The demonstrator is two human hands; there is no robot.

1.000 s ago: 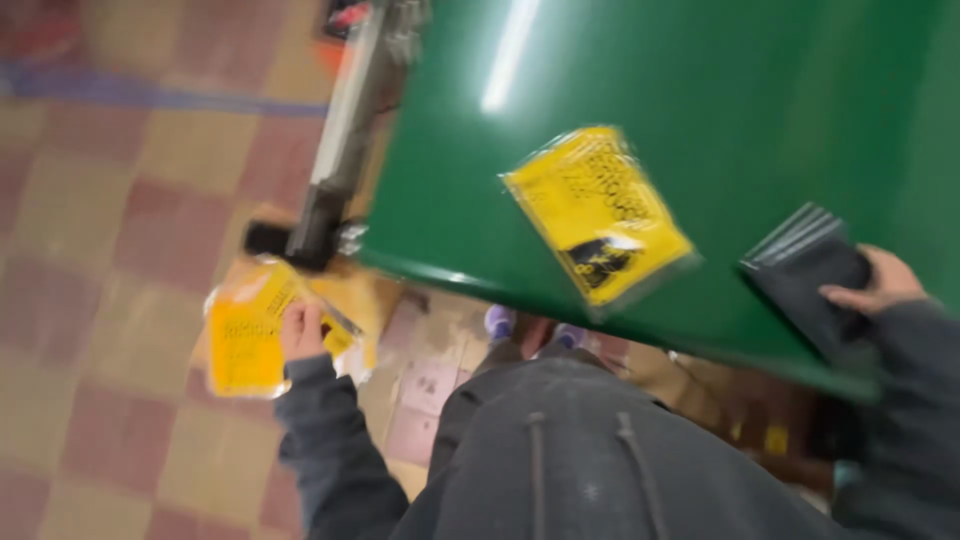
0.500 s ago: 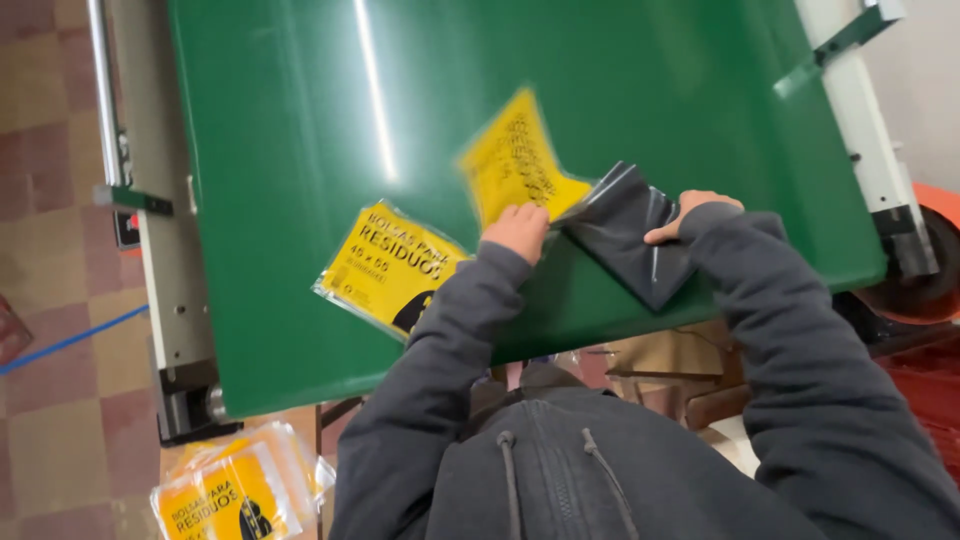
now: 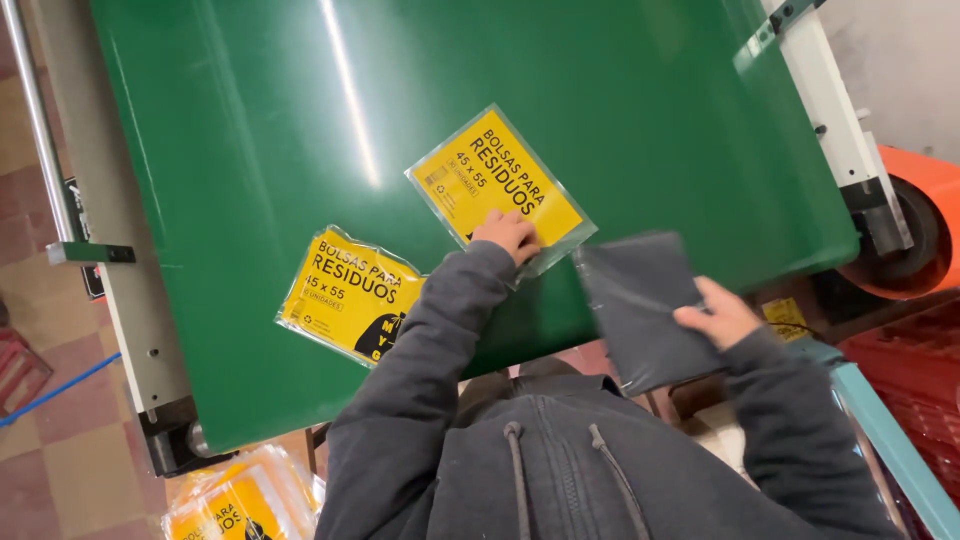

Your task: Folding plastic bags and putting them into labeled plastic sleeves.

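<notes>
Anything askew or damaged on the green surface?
No damage shows. Both yellow packets lie tilted on the green surface, not squared to its edges. More packets sit heaped below by the floor.

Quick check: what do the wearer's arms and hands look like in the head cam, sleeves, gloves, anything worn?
Both arms wear long dark grey sleeves that reach the wrists, part of a hooded top with a front zip and two drawcords. The left hand and right hand are bare: no gloves, and no rings or watch visible. The sleeves show no markings or logos.
</notes>
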